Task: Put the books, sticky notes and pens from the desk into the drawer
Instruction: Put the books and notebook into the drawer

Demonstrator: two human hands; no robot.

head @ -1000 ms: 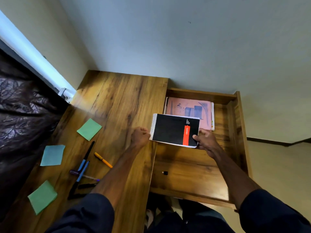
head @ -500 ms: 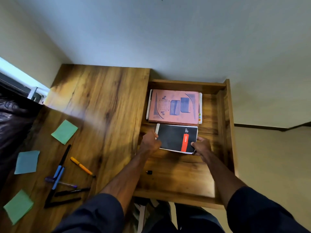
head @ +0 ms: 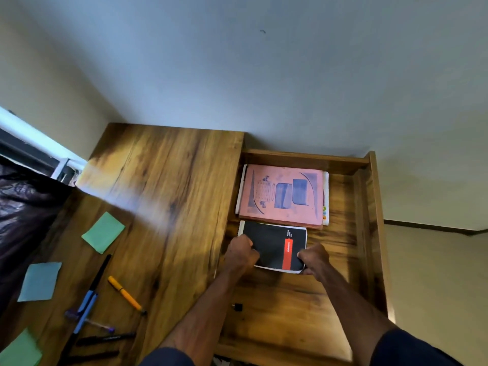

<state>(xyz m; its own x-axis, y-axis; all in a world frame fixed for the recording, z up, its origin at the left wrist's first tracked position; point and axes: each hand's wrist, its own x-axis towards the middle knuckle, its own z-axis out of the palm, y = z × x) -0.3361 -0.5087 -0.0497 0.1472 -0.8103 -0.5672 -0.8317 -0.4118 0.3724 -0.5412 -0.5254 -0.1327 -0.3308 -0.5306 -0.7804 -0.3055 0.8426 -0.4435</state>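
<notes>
**So, black notebook down in the drawer**

Head view: the black notebook [head: 274,245] is gripped at both near corners, left hand [head: 241,252] and right hand [head: 314,258] with fingers curled tight on its edges. It sits in the drawer [head: 372,233], the pink book [head: 282,196] just beyond the fingertips. Sticky notes [head: 103,231] and an orange pen [head: 125,293] are seen well left of the left knuckles on the desk [head: 171,180].
</notes>
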